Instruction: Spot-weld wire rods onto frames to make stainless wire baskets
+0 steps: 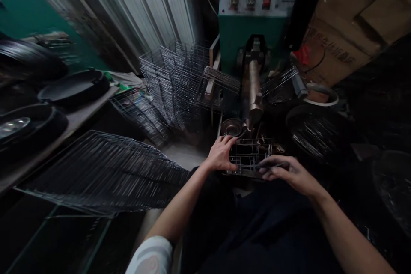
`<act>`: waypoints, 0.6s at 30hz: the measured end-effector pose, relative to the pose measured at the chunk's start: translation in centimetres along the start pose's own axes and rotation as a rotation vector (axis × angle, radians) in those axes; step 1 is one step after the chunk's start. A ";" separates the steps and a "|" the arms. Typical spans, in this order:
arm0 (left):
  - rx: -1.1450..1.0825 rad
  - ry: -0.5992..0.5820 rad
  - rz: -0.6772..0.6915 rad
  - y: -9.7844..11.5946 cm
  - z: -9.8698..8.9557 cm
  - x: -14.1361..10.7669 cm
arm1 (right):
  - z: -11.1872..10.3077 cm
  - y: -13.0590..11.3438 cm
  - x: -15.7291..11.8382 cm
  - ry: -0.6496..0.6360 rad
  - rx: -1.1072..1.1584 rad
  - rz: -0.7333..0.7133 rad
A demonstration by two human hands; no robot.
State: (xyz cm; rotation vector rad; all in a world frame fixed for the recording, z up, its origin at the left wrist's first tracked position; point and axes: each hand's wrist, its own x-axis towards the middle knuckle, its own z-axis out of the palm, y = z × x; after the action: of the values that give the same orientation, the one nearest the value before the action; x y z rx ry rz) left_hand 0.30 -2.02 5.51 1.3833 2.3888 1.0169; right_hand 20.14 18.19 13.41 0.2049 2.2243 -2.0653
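Note:
A small wire rack (253, 154) lies in front of me below the arm of a spot welder (255, 90). My left hand (221, 154) grips its left end, thumb near the front wire and fingers toward the back. On the right, my right hand (284, 171) is closed, with a thin dark metal rod (282, 164) between thumb and fingers. That hand is close to the rack's right front corner; whether it touches the rack I cannot tell. A round metal dish (231, 127) sits just behind my left fingers.
Stacked wire grids (173, 85) stand left of the welder, and another large stack (102, 175) lies nearer on the left. Black pans (75, 87) rest on a shelf at far left. A dark basin (316, 132) with metal pieces and a cardboard box (349, 30) are right.

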 end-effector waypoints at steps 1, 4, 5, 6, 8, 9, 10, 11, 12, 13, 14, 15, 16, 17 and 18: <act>0.025 0.015 -0.003 0.8 0.0 0.3 | 0.1 0.2 0.6 -0.043 -0.123 -0.044; 0.066 0.041 0.006 2.4 0.0 1.0 | 0.6 1.6 2.9 -0.003 -0.588 -0.278; 0.074 0.052 0.009 2.8 -0.1 1.1 | 0.8 2.2 3.6 0.027 -0.733 -0.355; 0.079 0.065 0.011 3.1 -0.2 1.2 | 1.0 2.8 4.2 0.054 -0.862 -0.418; 0.077 0.100 -0.004 3.7 -0.4 1.1 | 1.3 3.9 4.9 0.090 -1.070 -0.504; 0.066 0.121 -0.017 4.0 -0.6 1.1 | 1.4 4.3 5.0 0.104 -1.155 -0.534; 0.052 0.139 -0.029 4.3 -0.8 1.0 | 1.4 4.6 5.0 0.119 -1.225 -0.561; 0.042 0.152 -0.040 4.6 -0.9 0.9 | 1.5 4.9 4.7 0.137 -1.278 -0.588; 0.038 0.161 -0.050 4.8 -1.1 0.7 | 1.5 5.0 4.5 0.153 -1.313 -0.615; 0.040 0.166 -0.058 5.0 -1.2 0.6 | 1.5 5.1 4.2 0.170 -1.331 -0.639; 0.047 0.170 -0.064 5.1 -1.3 0.5 | 1.5 5.1 3.9 0.186 -1.335 -0.658; 0.054 0.175 -0.068 5.2 -1.3 0.5 | 1.4 5.1 3.7 0.195 -1.328 -0.671; 0.057 0.181 -0.070 5.3 -1.2 0.5 | 1.3 5.1 3.5 0.200 -1.313 -0.678; 0.054 0.189 -0.068 5.2 -1.2 0.6 | 1.1 5.1 3.5 0.200 -1.297 -0.676; 0.045 0.194 -0.063 5.2 -1.1 0.7 | 0.9 5.2 3.6 0.200 -1.283 -0.669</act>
State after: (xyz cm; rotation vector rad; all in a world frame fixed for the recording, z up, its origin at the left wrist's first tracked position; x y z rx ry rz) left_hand 2.94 -0.24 9.76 1.2674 2.5899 1.1352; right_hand 17.43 17.75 7.68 -0.5057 3.4893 -0.3108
